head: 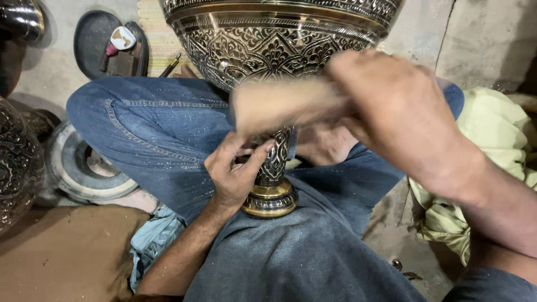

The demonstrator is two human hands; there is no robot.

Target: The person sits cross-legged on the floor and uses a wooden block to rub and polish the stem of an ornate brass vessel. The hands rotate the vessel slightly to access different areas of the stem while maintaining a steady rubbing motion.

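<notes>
A: Nearest, just below the vase's foot (271, 202), the left hand (238, 173) is closed narrowly around something small pressed against the stem (277, 159). It is too hidden to name, perhaps a punch.

B: And the vase (279, 50) itself?

A: It lies tilted across the jeans (162, 140), foot toward the person, bowl away. Only the lap and that 1 hand steady it.

B: The right hand (397, 106)?

A: Above the stem, wrapped tight around a pale wooden tool (285, 103), blurred with motion. I judge it a mallet, mid swing.

B: So what could go wrong?

A: 3 things, I think. The blow could land on the left fingers (251, 159), since they sit right beside the stem. A slanted hit could make the small tool skid and scar the engraved pattern. And the round vase could roll on the soft cloth if the left grip loosens.

B: Anything beyond the vase?

A: Left of it, a stone ring (89, 168) on the floor; farther, a dark tray (92, 42) with small tools. Right of it, a yellow-green cloth (492, 162). Another engraved vessel (17, 162) sits at the far left edge.
</notes>
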